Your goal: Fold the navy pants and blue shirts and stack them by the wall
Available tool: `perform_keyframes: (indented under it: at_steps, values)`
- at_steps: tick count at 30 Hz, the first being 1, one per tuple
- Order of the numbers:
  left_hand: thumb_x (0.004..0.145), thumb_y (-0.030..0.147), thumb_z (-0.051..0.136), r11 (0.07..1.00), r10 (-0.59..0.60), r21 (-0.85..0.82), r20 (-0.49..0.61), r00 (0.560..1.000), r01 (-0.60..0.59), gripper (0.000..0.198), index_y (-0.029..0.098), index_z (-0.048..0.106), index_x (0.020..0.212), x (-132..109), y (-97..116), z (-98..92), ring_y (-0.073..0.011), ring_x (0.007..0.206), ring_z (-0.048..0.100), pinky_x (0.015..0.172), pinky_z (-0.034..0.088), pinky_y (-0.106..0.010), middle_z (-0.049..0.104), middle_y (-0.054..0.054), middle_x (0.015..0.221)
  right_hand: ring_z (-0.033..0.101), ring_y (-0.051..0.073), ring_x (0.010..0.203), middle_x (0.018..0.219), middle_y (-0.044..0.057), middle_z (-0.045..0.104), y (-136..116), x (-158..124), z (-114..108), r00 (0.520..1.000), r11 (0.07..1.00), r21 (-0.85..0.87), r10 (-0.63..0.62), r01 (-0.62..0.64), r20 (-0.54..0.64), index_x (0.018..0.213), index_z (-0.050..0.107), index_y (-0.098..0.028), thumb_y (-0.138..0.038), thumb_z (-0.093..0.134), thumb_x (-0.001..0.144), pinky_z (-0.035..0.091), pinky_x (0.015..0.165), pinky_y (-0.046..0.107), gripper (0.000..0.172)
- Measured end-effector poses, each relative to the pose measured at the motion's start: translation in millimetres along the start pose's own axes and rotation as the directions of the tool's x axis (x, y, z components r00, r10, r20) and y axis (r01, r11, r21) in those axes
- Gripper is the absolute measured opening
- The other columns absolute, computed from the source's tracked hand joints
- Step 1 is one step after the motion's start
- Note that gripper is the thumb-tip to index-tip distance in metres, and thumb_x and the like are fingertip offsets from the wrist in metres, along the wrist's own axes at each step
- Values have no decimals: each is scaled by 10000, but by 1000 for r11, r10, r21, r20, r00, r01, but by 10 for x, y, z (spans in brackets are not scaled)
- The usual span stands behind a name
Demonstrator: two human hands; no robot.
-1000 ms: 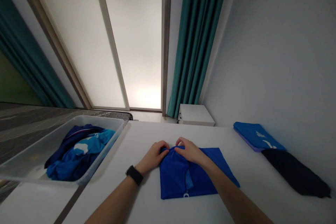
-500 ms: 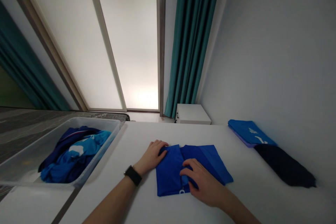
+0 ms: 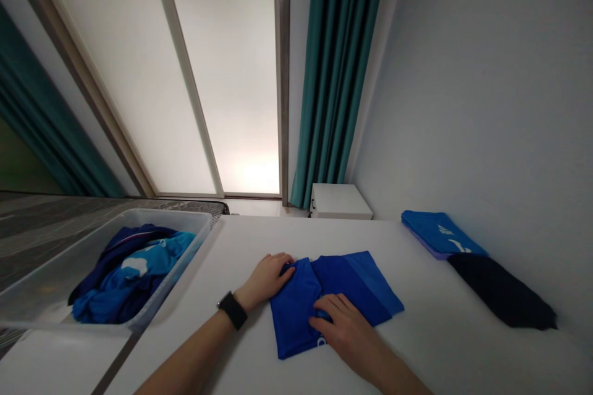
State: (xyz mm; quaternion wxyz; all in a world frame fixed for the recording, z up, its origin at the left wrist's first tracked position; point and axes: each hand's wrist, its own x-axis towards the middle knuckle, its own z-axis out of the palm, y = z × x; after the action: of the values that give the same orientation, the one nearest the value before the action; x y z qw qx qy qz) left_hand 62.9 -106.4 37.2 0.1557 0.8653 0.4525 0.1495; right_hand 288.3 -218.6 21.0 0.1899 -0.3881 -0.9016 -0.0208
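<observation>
A blue garment (image 3: 343, 274), partly folded and with a lighter blue panel at its right, lies on the white table in front of me. My left hand (image 3: 271, 278), with a black watch on its wrist, holds the upper left edge, thumb on the cloth and fingertips curled at the border. Near the middle, my right hand (image 3: 340, 324) pinches the fabric between bent fingers and thumb. Part of a white print shows beside that hand; the rest of the print is covered. Whether the garment is a shirt or shorts I cannot tell.
To the left stands a clear plastic bin (image 3: 171, 287) with crumpled blue and navy clothes (image 3: 134, 278). Folded blue clothes (image 3: 440, 231) and a black garment (image 3: 503, 290) lie by the wall at right. A white cabinet (image 3: 340, 199) stands beyond the far edge of the table (image 3: 259, 231).
My right hand has moved slightly left and down with the pinched cloth. The garment has shifted left and turned a little, and its centre fold lies flatter. My left hand stays nearly in place.
</observation>
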Motion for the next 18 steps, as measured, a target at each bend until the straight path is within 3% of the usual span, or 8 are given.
perform_keyframes:
  at_steps: [4,7,11,13,15,18]
  values:
    - [926,306,481,996,-81,-26,42,996,82,191,229,609,1046,-229,32,-65,-253,922,664,820,443,-338,717,-69,996,574,222,1054,1119,61,633,-1,-71,-56,999,998,47,29,-29,-13,1004,676,-260,-71,590,872,468,875,361,246]
    - [904,283,490,984,-151,-86,70,986,157,248,238,554,1140,-429,111,-86,-247,866,670,737,440,-310,714,-59,945,585,211,1024,1113,55,629,71,-122,-135,993,986,116,118,-120,27,957,695,-277,-19,502,865,477,860,366,335]
    - [876,255,505,963,-168,-189,141,976,193,349,237,481,1224,-616,237,-78,-221,819,661,679,415,-271,704,-39,926,582,201,1073,1158,55,620,213,-170,-232,970,930,275,226,-243,92,947,692,-276,-49,431,864,460,944,396,356]
    - [879,253,497,957,-175,-205,148,973,204,413,226,437,1287,-638,273,-66,-215,814,652,681,404,-266,694,-33,907,564,212,1134,1206,72,612,260,-181,-226,936,885,306,340,-352,95,1034,679,-262,-118,410,888,438,1002,411,339]
    - [890,252,482,956,-193,-197,137,972,218,462,212,395,1342,-625,288,-55,-219,809,643,687,395,-272,682,-31,879,534,253,1202,1267,111,597,272,-185,-166,869,834,252,490,-490,69,1174,644,-223,-236,383,936,393,1061,465,353]
    - [894,240,473,954,-213,-185,134,968,235,484,201,377,1366,-604,313,-55,-230,819,639,702,393,-285,674,-43,885,427,330,1334,1404,161,519,245,-171,-27,782,773,121,621,-622,53,1345,552,-163,-435,340,973,281,1131,553,508]
